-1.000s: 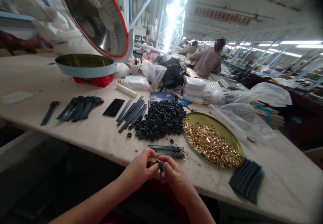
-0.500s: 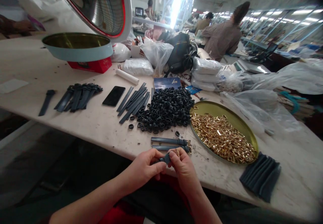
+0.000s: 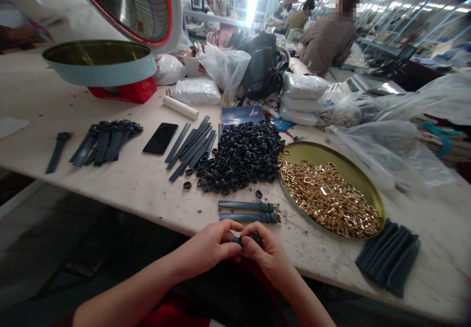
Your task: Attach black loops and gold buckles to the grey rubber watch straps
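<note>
My left fingers [image 3: 231,250] and right fingers [image 3: 252,249] are pinching a dark strap [image 3: 256,239] between them, near the counter's [image 3: 165,199] front edge. Half a second ago its flat face and a gold glint were showing; now my fingers are covering most of it, so I am probably working its buckle end. Both its ends are hiding from me. Beyond, two buckled straps [image 3: 246,205] are lying before the black loops [image 3: 241,160] and gold buckles [image 3: 327,197].
</note>
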A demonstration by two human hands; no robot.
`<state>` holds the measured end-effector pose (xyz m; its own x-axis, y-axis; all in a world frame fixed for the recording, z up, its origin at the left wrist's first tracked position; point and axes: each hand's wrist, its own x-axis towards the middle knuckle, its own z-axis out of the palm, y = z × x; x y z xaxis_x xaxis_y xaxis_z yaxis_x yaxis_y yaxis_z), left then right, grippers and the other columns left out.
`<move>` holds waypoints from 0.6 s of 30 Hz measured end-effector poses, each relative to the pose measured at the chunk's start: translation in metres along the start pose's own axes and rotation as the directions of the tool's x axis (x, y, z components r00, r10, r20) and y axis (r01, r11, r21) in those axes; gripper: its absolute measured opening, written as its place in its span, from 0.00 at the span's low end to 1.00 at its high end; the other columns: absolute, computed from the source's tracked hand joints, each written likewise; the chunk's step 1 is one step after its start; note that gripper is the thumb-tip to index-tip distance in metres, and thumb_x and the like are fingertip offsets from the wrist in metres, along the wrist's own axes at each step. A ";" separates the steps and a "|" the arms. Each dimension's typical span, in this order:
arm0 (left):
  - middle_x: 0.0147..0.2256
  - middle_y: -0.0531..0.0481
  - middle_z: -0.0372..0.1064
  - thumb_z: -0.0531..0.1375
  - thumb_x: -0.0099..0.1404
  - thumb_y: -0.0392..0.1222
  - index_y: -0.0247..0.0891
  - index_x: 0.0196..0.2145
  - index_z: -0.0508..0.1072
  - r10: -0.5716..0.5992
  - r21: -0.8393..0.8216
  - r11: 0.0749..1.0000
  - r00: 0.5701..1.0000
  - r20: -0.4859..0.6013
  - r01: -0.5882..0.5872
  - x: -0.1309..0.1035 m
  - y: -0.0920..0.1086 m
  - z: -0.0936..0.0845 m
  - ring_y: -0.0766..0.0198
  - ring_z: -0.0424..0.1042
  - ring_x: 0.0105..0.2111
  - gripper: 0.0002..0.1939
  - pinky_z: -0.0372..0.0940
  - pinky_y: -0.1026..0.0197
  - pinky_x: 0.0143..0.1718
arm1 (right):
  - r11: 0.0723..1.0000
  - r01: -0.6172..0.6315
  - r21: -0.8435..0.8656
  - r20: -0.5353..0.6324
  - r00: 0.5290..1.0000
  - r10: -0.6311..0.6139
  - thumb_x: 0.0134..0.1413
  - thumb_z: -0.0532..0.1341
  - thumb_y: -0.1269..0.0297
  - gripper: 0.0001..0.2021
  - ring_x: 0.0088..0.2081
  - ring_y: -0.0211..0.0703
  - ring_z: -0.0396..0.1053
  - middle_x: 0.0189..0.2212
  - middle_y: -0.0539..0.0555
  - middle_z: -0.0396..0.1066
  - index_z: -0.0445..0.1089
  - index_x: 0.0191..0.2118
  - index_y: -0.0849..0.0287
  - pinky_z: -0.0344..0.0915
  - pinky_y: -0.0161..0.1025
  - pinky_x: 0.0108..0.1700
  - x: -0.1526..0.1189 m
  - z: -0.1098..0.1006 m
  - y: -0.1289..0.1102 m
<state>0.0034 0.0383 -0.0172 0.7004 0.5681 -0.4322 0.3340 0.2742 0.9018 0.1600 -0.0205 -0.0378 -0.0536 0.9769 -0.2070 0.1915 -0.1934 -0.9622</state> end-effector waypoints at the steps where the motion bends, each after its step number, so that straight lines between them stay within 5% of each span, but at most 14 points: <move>1: 0.27 0.52 0.70 0.55 0.56 0.40 0.35 0.43 0.65 -0.019 0.010 1.000 1.000 0.018 0.019 -0.001 0.001 -0.001 0.64 0.69 0.28 0.16 0.60 0.66 0.28 | 0.999 -0.001 0.039 0.002 1.000 0.001 0.53 0.55 0.57 0.09 0.25 0.35 0.60 0.23 0.46 0.62 0.63 0.31 0.57 0.56 0.31 0.27 -0.001 0.002 0.002; 5: 0.27 0.49 0.70 0.55 0.55 0.42 0.32 0.33 0.68 -0.100 0.012 0.995 0.994 0.048 0.100 -0.009 0.002 -0.003 0.65 0.69 0.26 0.11 0.60 0.66 0.26 | 0.997 0.028 0.075 -0.028 0.999 -0.026 0.54 0.54 0.57 0.09 0.24 0.35 0.59 0.22 0.45 0.60 0.61 0.32 0.57 0.56 0.31 0.25 -0.008 0.010 0.012; 9: 0.26 0.49 0.70 0.55 0.54 0.42 0.31 0.30 0.69 -0.076 -0.036 0.996 0.997 0.002 0.076 -0.018 0.001 0.005 0.66 0.69 0.26 0.10 0.60 0.67 0.27 | 0.988 0.128 -0.090 -0.046 0.990 -0.133 0.56 0.53 0.60 0.07 0.28 0.37 0.61 0.25 0.48 0.63 0.61 0.32 0.57 0.58 0.33 0.30 -0.019 0.015 0.013; 18: 0.23 0.52 0.69 0.54 0.53 0.39 0.33 0.30 0.70 0.021 0.247 0.969 1.000 -0.018 -0.016 -0.038 0.004 0.015 0.66 0.68 0.25 0.09 0.59 0.68 0.24 | 0.925 0.221 -0.308 0.030 0.974 -0.222 0.61 0.44 0.60 0.11 0.33 0.38 0.64 0.31 0.50 0.66 0.59 0.39 0.56 0.59 0.34 0.33 -0.050 0.009 0.002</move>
<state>-0.0123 0.0068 0.0032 0.6956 0.5878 -0.4130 0.4683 0.0649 0.8812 0.1544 -0.0709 -0.0308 -0.1244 0.9922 0.0070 0.4673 0.0648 -0.8817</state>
